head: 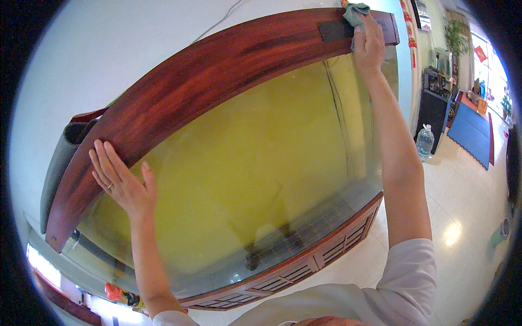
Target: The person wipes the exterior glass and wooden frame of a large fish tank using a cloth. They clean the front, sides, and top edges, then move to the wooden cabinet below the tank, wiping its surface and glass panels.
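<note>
A large fish tank [261,163] with yellow-green water fills the space before me, topped by a curved red-brown wood-grain hood [212,61]. My right hand [370,47] presses a grey-green cloth [357,14] against the hood near its right end, beside a dark rectangular patch [335,31]. On the hood's left part rests my left hand [122,183], palm down with fingers spread, a ring on one finger. It holds nothing. Below the glass runs a wooden cabinet base [318,261] with slatted doors.
A dark rolled mat [61,171] stands behind the hood's left end. On the tiled floor to the right are a large water bottle [425,142], a blue foam mat [471,132] and a green cylindrical container [500,232]. A black cabinet [432,116] stands behind the bottle.
</note>
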`<action>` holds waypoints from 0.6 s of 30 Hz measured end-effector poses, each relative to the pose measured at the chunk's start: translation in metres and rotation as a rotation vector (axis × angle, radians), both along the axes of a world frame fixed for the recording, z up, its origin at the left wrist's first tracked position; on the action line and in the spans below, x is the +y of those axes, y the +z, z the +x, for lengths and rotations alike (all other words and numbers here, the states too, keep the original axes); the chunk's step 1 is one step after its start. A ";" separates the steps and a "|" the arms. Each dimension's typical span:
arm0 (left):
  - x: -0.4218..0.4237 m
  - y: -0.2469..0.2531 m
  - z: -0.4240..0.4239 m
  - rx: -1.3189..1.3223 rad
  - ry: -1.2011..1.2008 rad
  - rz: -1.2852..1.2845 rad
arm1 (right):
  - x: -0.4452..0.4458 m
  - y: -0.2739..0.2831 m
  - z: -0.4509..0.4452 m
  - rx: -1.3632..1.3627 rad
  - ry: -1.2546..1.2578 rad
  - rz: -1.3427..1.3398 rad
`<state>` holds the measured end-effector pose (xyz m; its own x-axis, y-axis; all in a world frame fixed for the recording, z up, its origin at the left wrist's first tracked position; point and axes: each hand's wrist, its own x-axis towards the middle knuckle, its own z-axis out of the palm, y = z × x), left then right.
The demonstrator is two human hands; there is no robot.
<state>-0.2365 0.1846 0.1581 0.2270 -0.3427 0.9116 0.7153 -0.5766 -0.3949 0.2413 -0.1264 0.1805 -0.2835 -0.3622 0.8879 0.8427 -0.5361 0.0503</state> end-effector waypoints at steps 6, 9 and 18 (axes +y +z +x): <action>-0.001 0.003 0.002 -0.002 0.023 0.012 | -0.035 -0.006 0.074 0.223 0.037 0.108; 0.000 0.001 0.004 0.010 0.022 0.018 | -0.045 -0.017 0.088 0.417 0.175 0.183; 0.001 0.001 0.004 0.001 0.031 0.038 | -0.012 -0.085 0.072 0.710 -0.034 0.194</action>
